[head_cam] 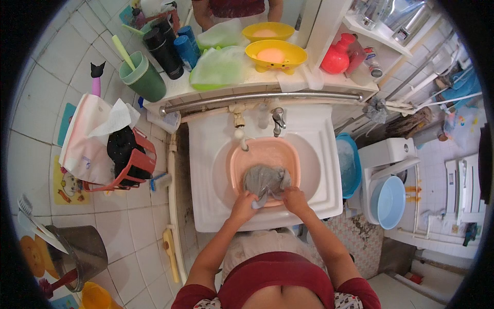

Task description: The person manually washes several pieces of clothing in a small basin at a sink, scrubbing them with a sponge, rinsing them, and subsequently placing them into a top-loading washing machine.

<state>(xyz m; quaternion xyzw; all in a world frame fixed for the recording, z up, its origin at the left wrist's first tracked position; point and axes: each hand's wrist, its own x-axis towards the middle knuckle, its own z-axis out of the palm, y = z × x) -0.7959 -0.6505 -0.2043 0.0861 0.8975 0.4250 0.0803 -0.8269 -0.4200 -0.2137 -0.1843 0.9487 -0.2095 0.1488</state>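
Observation:
A wet grey cloth (266,178) lies bunched in a peach plastic basin (266,146), which sits in the bowl of a white washbasin (313,174). My left hand (244,205) grips the cloth's near left edge at the basin's near rim. My right hand (295,199) holds its near right edge. Between the two hands a piece of the cloth hangs toward the near rim. Water is in the basin. Behind it stand a metal faucet (278,120) and a plastic valve with a white spout (240,134), whose end reaches over the basin's rim.
A metal rail (262,97) runs below a shelf with a green cup (144,79), bottles and a yellow soap dish (276,58). To the right are a blue basin of water (349,166) and a light blue basin (390,202) on a toilet. A red basket (144,158) hangs left.

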